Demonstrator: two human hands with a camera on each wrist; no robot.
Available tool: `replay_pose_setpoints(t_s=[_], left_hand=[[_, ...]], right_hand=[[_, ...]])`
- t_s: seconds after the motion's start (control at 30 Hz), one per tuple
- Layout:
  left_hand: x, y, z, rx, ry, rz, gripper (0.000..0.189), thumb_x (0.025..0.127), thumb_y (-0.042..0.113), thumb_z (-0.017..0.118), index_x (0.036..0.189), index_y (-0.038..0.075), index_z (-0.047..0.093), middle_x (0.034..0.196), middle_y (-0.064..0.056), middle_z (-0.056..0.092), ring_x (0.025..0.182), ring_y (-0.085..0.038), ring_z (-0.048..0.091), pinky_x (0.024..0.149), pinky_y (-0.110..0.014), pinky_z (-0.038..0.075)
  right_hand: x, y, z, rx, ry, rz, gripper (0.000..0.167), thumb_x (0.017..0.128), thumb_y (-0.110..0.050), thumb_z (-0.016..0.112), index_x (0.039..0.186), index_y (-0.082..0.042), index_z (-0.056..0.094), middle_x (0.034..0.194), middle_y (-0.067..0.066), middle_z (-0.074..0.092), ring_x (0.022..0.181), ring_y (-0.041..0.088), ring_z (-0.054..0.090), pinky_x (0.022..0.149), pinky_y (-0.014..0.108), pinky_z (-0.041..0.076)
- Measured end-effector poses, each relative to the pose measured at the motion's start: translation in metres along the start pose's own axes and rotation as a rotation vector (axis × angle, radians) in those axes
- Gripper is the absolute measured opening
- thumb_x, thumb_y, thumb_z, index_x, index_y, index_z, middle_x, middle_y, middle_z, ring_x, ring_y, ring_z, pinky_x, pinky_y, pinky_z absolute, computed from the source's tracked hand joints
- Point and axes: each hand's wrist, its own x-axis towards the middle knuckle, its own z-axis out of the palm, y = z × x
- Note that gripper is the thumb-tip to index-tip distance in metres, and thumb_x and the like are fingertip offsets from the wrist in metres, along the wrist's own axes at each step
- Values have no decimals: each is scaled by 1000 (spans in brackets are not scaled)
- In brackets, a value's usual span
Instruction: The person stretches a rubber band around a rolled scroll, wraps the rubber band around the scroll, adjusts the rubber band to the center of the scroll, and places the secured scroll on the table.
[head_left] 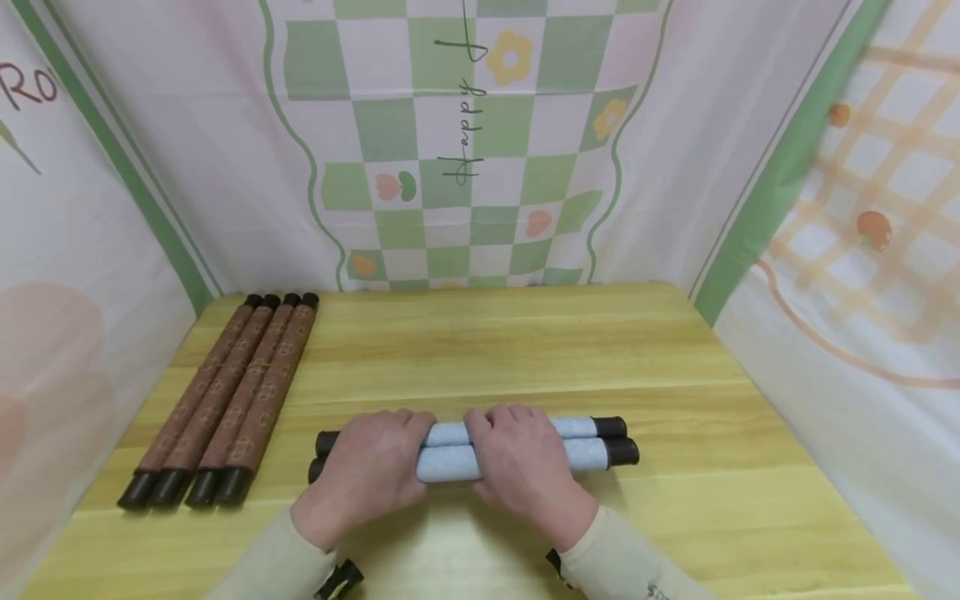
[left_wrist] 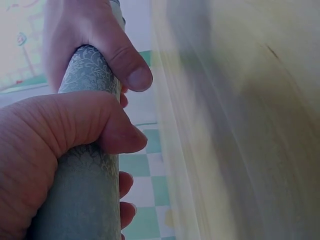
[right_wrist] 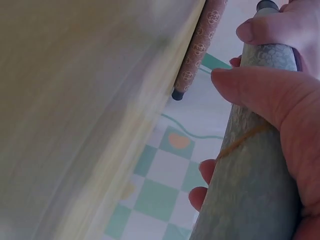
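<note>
Two light blue scrolls with black end knobs lie side by side in the head view, a rear scroll (head_left: 450, 433) and a front scroll (head_left: 450, 464). My left hand (head_left: 378, 462) grips the pair towards the left end, and my right hand (head_left: 521, 458) grips it right of the middle. In the wrist views, thumbs lie over a patterned scroll surface (left_wrist: 80, 190) while fingertips curl round its other side. A thin brown cord (right_wrist: 245, 140) crosses the scroll in the right wrist view. Both palms' undersides are hidden.
Several brown patterned scrolls (head_left: 258, 392) with black knobs lie in a slanted row at the table's left. The wooden table (head_left: 525, 350) is bordered by printed cloth walls (head_left: 480, 125) at the back and both sides.
</note>
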Motion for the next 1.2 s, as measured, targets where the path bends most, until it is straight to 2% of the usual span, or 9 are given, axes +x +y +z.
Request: replay_pose_setpoints(t_s=[0.17, 0.4, 0.53, 0.63, 0.77, 0.93, 1.07, 1.2], left_hand=[[2, 3, 4, -1, 19, 13, 42, 58, 24, 81, 97, 12, 67, 76, 3, 65, 60, -9, 55, 51, -28, 45], [5, 9, 7, -3, 9, 14, 41, 60, 26, 83, 97, 13, 69, 74, 4, 64, 59, -9, 53, 51, -27, 45], [6, 11, 6, -13, -7, 6, 40, 61, 25, 82, 97, 13, 69, 74, 4, 63, 59, -9, 53, 51, -26, 44], [6, 11, 5, -13, -8, 7, 40, 61, 24, 82, 97, 12, 69, 74, 4, 63, 59, -8, 52, 51, -26, 44], [5, 8, 5, -10, -5, 14, 42, 62, 26, 83, 100, 12, 70, 77, 3, 65, 61, -9, 56, 52, -27, 46], [3, 1, 3, -22, -16, -2, 50, 63, 32, 87, 105, 11, 71, 84, 1, 71, 67, -11, 62, 57, -29, 52], [1, -6, -2, -34, -4, -18, 52, 59, 26, 87, 106, 11, 70, 86, 1, 72, 69, -11, 63, 60, -31, 54], [1, -11, -6, -28, -6, -30, 49, 58, 23, 85, 103, 14, 69, 85, 2, 71, 69, -11, 63, 60, -33, 54]], right_hand=[[3, -7, -1, 2, -38, 18, 66, 61, -53, 91, 108, -16, 63, 95, 5, 71, 87, 26, 69, 77, 43, 55], [5, -15, 0, -2, 5, 26, 54, 65, -46, 87, 101, -16, 61, 88, 4, 69, 82, 25, 69, 75, 42, 54], [4, -16, 2, 5, 16, 33, 52, 66, -46, 86, 100, -17, 60, 85, 3, 67, 80, 25, 67, 73, 41, 53], [3, -15, 2, 27, 24, 29, 56, 65, -48, 86, 104, -16, 61, 86, 3, 68, 80, 24, 67, 74, 40, 54], [0, -11, 0, 83, 27, 14, 71, 70, -60, 83, 121, -15, 64, 97, 7, 72, 89, 26, 71, 79, 42, 57], [-3, 0, -7, 145, -49, 33, 97, 68, -76, 80, 141, -16, 57, 116, 10, 73, 104, 31, 71, 92, 48, 57], [-3, 14, -11, 125, -93, 54, 106, 61, -76, 85, 143, -16, 54, 118, 10, 73, 106, 30, 70, 95, 49, 55], [-3, 28, -12, 84, -88, 53, 97, 61, -66, 91, 137, -15, 59, 114, 9, 74, 102, 29, 71, 91, 48, 57]])
